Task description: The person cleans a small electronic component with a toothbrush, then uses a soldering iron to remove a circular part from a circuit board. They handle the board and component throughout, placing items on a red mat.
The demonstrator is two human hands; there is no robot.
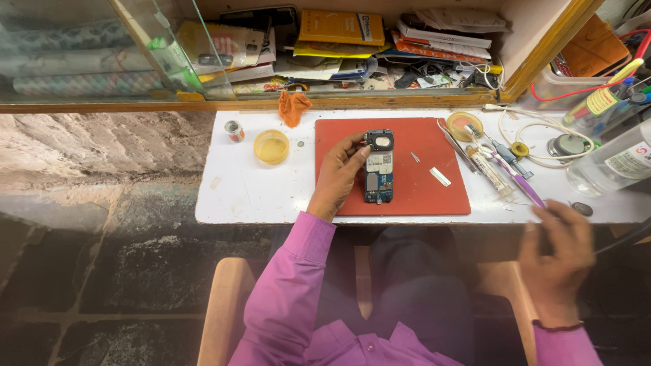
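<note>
Our left hand [337, 173] curls its fingers around the opened phone [378, 167], held upright on the red mat [420, 183]. Our right hand [557, 254] is blurred near the table edge [258, 215], fingers loosely spread, apparently empty; we cannot tell for sure.

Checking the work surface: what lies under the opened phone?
The opened phone, held by the left hand, lies on a red mat on the white table. The mat beneath it is covered.
</note>
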